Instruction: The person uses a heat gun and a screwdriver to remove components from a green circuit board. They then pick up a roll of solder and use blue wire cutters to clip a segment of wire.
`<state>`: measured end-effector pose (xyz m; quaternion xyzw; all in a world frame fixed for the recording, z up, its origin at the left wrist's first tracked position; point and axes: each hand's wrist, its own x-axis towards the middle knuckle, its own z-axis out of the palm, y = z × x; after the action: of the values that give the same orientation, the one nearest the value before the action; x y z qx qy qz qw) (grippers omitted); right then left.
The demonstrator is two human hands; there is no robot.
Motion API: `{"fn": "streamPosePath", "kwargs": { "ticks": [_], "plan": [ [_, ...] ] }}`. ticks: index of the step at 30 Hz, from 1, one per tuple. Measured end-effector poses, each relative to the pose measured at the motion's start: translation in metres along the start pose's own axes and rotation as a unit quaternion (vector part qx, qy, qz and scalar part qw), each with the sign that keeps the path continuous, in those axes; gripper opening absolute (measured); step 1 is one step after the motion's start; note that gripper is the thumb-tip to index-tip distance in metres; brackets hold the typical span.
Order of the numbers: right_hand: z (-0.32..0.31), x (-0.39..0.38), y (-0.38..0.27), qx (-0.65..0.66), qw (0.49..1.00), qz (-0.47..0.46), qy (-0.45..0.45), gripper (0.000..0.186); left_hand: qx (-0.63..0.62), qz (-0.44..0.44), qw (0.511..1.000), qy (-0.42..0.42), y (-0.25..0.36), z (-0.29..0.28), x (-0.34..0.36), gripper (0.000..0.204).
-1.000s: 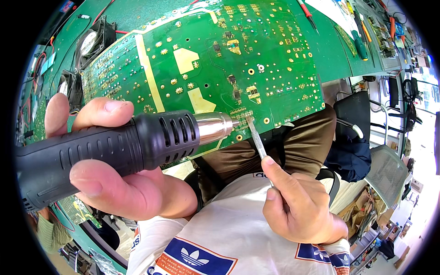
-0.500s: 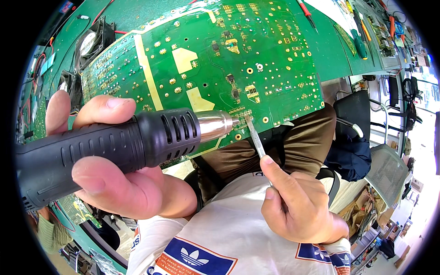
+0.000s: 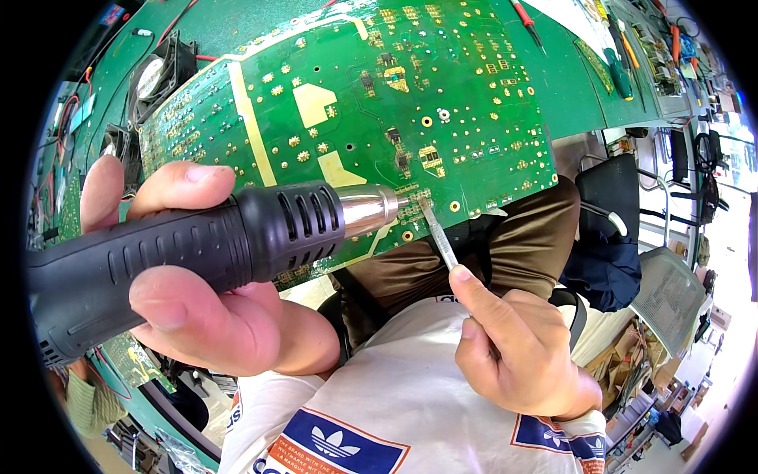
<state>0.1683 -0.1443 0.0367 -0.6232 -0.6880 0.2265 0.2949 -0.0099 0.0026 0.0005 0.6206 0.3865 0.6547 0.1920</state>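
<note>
Gripping heat gun in your left hand, your right hand clamped on slim metal tool, tip at green circuit board near nozzle, heat gun hiding board's lower left, cooling fan beyond.

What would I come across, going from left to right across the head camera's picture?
Upper black fan → silver nozzle → flat metal tool → the person's right hand → dark blue cloth → grey mesh chair back.
</note>
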Motion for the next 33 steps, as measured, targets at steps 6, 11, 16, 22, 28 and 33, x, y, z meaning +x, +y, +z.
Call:
{"fn": "streamPosePath", "kwargs": {
  "ticks": [6,11,16,22,28,33],
  "plan": [
    [-0.001,-0.001,0.0,-0.004,1.0,0.002,-0.009,0.054,-0.01,-0.003,1.0,0.002,-0.003,-0.003,0.0,0.068],
    [-0.002,0.001,-0.003,-0.025,1.0,-0.002,-0.013,0.055,-0.024,0.002,1.0,0.004,-0.006,-0.004,-0.001,0.068],
    [-0.003,0.004,-0.007,-0.025,1.0,0.006,-0.016,0.056,-0.023,0.005,1.0,0.005,-0.006,-0.004,0.0,0.067],
    [0.003,0.001,-0.005,-0.035,0.999,-0.008,-0.005,0.056,-0.011,0.01,1.0,0.009,-0.008,-0.003,0.0,0.067],
    [0.006,-0.003,-0.004,-0.002,1.0,0.006,0.019,0.052,-0.018,0.01,1.0,-0.004,-0.007,-0.006,0.001,0.066],
    [-0.004,-0.003,-0.001,-0.02,0.996,0.037,0.08,0.044,-0.032,-0.01,0.999,0.005,-0.009,-0.008,-0.001,0.067]
  ]
}}
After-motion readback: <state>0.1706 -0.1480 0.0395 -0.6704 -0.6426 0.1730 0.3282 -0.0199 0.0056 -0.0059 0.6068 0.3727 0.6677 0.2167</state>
